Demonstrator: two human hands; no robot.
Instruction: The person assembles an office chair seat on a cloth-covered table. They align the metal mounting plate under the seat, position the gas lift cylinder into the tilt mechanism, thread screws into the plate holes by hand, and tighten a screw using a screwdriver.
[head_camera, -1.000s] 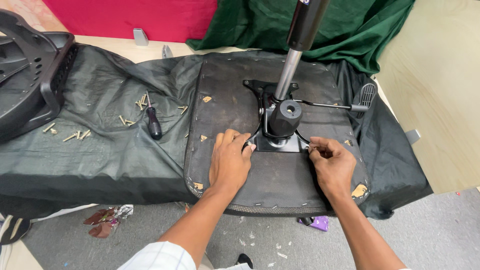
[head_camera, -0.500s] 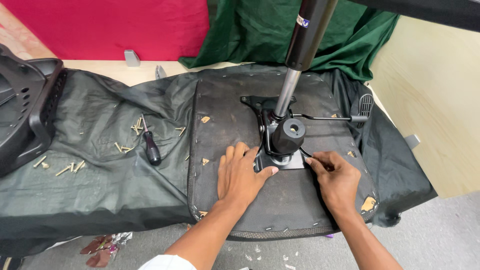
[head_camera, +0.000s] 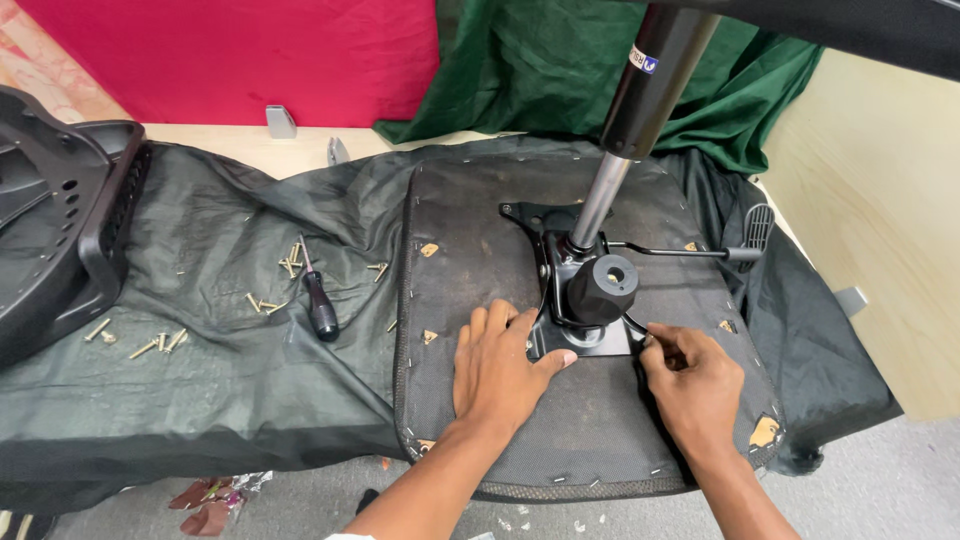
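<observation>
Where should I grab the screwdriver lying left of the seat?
By the black handle, coming from above on the near end. The screwdriver lies flat on the dark cloth, thin shaft pointing away toward loose screws; the handle is the thick end and has clear cloth around it.

Left hand flat, palm down, fingers spread, thumb stretched out rightward. Right hand curled, fingertips pinched together. Both forearms bare, reaching in from the bottom edge.

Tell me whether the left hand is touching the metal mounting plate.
Touching: in the head view the left hand lies flat on the seat underside, thumb tip pressed on the metal mounting plate edge.
</observation>
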